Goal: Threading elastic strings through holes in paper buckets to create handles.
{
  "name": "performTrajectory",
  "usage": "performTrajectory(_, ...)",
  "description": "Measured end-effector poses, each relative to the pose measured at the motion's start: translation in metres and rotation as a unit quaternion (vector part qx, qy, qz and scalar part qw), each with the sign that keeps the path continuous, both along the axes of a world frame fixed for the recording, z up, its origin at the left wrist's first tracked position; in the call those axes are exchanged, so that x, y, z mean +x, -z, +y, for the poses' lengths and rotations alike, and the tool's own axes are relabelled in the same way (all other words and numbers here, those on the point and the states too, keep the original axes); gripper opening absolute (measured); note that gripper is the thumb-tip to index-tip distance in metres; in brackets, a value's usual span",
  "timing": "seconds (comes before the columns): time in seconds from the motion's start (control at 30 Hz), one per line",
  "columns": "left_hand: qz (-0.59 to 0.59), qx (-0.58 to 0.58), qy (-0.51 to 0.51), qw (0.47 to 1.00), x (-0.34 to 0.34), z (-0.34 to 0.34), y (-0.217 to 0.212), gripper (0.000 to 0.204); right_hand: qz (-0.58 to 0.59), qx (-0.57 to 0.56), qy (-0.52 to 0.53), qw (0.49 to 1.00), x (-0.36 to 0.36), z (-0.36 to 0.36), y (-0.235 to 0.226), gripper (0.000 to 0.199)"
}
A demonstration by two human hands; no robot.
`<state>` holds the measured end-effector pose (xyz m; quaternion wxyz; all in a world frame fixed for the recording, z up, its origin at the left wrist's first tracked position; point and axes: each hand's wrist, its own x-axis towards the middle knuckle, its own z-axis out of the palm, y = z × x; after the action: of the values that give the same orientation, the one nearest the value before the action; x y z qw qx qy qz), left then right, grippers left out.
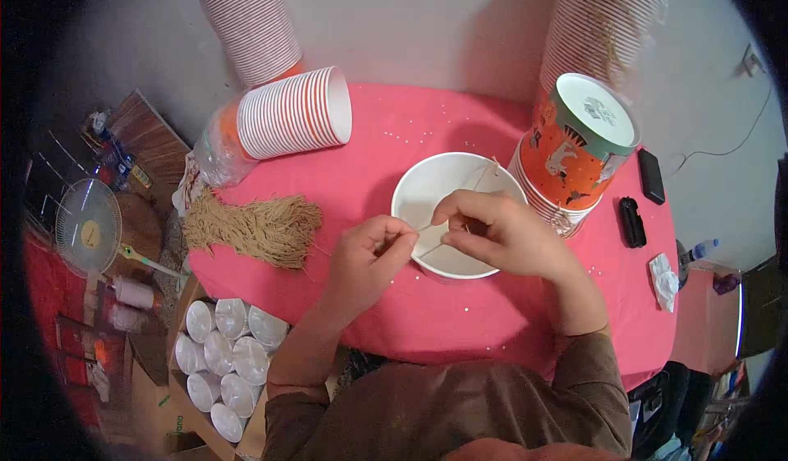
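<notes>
A white paper bowl stands open on the pink tablecloth in front of me. My left hand pinches one end of a thin tan string at the bowl's near-left rim. My right hand pinches the same string over the bowl's near side. The string runs taut between both hands. A loose bundle of tan strings lies on the cloth to the left of my left hand.
A stack of red-striped cups lies on its side at the back left; taller stacks stand behind. An orange printed bowl stack stands right of the bowl. Two black devices lie far right. A box of finished cups sits below left.
</notes>
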<state>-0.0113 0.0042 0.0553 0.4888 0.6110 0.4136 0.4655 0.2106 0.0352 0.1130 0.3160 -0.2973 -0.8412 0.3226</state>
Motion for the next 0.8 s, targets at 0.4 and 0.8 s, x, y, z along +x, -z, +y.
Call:
performTrajectory(0.4, 0.092, 0.018, 0.003, 0.996, 0.009, 0.002, -0.012, 0.01, 0.055, 0.121, 0.04, 0.99, -0.012, 0.013, 0.013, 0.015)
performTrajectory(0.8, -0.035, -0.063, 0.043, 0.996, -0.002, 0.017, -0.004, 0.009, -0.016, 0.266, 0.01, 0.964, -0.015, 0.014, 0.014, 0.01)
